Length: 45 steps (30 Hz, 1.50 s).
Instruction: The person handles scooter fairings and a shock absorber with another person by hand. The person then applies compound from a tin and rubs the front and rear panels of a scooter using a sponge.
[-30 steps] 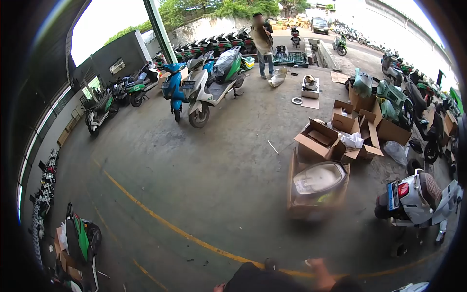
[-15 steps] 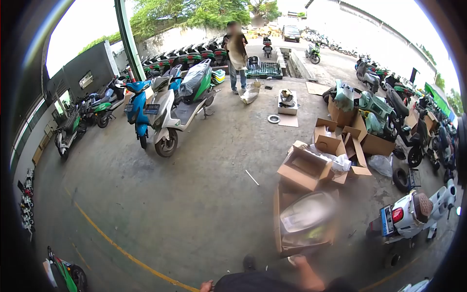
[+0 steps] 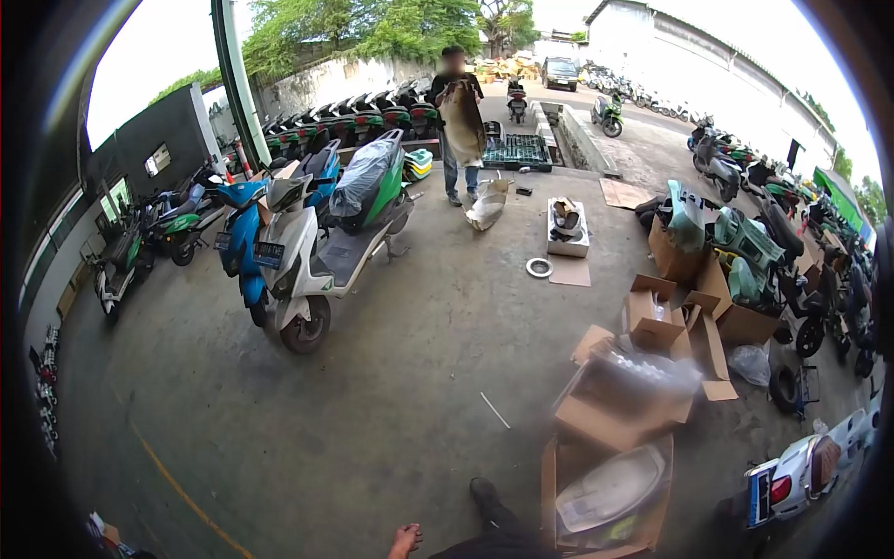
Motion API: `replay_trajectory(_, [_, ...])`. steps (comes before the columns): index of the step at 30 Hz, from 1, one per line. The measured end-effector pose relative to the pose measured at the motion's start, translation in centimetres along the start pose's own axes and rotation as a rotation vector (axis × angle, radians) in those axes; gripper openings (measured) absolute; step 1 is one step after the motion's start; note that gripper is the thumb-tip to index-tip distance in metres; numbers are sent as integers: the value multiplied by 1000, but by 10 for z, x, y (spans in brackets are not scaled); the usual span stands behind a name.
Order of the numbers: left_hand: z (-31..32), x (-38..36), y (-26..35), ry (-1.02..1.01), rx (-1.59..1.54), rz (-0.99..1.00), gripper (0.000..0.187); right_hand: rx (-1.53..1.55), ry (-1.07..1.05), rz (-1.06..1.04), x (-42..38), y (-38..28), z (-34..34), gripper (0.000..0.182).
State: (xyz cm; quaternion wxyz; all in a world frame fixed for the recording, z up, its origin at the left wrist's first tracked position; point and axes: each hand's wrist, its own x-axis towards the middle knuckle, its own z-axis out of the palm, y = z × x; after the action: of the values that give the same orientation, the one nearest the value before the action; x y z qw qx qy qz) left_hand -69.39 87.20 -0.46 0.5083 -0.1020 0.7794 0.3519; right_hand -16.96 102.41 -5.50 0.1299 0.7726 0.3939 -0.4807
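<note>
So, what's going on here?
Out on the floor, a standing person is holding up a large, pale and brownish panel, with another curved piece on the ground by their feet. Nearer, the camera wearer's left hand hangs low with nothing visible in it; the right hand is out of view. An open cardboard box with a pale part inside sits nearby, and scooters are parked around.
</note>
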Motion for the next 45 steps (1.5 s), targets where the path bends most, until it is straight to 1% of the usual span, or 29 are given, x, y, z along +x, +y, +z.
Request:
replay_trajectory(1, [-2, 4, 7, -14, 18, -67, 31, -118, -18, -139, 30, -25, 9, 32])
replay_trajectory(3, [-12, 13, 27, -8, 18, -114, 30, -431, -45, -591, 103, -63, 32, 33])
replay_trajectory(4, [-15, 20, 43, 2, 4, -131, 30, -581, 11, -939, 153, -81, 48, 33])
replay_trajectory(5, [-18, 25, 58, 13, -13, -143, 29, -253, -26, -485, 135, -172, 34, 36])
replay_trajectory(6, [-21, 31, 70, 27, -31, -153, 29, 138, 80, -70, 120, -266, 19, 40])
replay_trajectory(7, [-23, 38, 85, 40, -48, -160, 29, 288, -50, -202, 73, -352, -15, 44])
replay_trajectory(9, [-24, 54, 115, 55, -81, -182, 28, 161, 26, -483, 95, -472, -38, 45])
replay_trajectory(10, [-23, 65, 130, 60, -97, -192, 28, 86, 28, -394, -3, -563, -73, 45])
replay_trajectory(11, [-20, 77, 150, 65, -119, -200, 27, 157, 50, -528, 90, -603, -46, 45])
replay_trajectory(15, [-21, 151, 218, 124, -215, -126, 26, 89, 139, -675, -21, -781, -78, 41])
replay_trajectory(17, [-37, 202, 257, 217, -334, 109, 25, 136, 158, -704, -14, -829, -66, 41])
replay_trajectory(18, [-53, 231, 294, 277, -403, 295, 25, 137, 141, -663, -8, -845, -60, 41])
replay_trajectory(19, [-65, 226, 360, 346, -417, 359, 21, 125, 126, -610, 1, -845, -54, 41])
replay_trajectory(21, [-97, 240, 493, 384, -393, 730, 18, 38, 102, -540, 33, -836, -42, 43])
replay_trajectory(22, [-111, 209, 578, 327, -375, 798, 18, 62, 78, -419, 40, -825, -41, 43])
replay_trajectory(24, [-136, 182, 720, 300, -313, 1204, 22, 109, 67, -223, 83, -768, -20, 42])
replay_trajectory(25, [-146, 166, 786, 278, -264, 1324, 21, 132, 82, -152, 120, -744, -5, 42])
replay_trajectory(26, [-149, 142, 849, 252, -261, 1408, 21, 56, 63, -74, 14, -780, -39, 46])
replay_trajectory(29, [-147, 131, 995, 236, -201, 1607, 23, -110, -99, -88, 183, -622, 38, 47])
replay_trajectory(30, [-141, 145, 1030, 200, -207, 1630, 25, -37, -36, 231, 201, -614, 58, 47])
replay_trajectory(32, [-111, 191, 1082, 189, -157, 1634, 25, -111, -52, 149, 235, -648, 73, 47])
replay_trajectory(34, [-78, 265, 1110, 112, -172, 1441, 24, -275, -76, -26, 258, -693, 75, 47])
replay_trajectory(35, [-59, 312, 1112, 115, -133, 1315, 22, -199, -66, 5, 245, -740, 64, 45])
replay_trajectory(38, [1, 440, 1060, 91, 224, 916, 33, 302, 34, 185, 208, -904, 10, 38])
replay_trajectory(39, [21, 470, 1033, 59, 220, 813, 33, 425, 74, 181, 191, -972, -15, 36])
replay_trajectory(40, [38, 482, 1005, -2, 238, 614, 35, 468, 97, 100, 191, -1033, -41, 33])
replay_trajectory(42, [62, 473, 948, -95, 238, 39, 41, 529, 134, -46, 209, -1138, -88, 34])
replay_trajectory(43, [65, 474, 930, -113, 254, -145, 41, 546, 151, -109, 224, -1183, -108, 36])
replay_trajectory(45, [72, 470, 911, -135, 246, -339, 41, 456, 227, -303, 259, -1261, -150, 39])
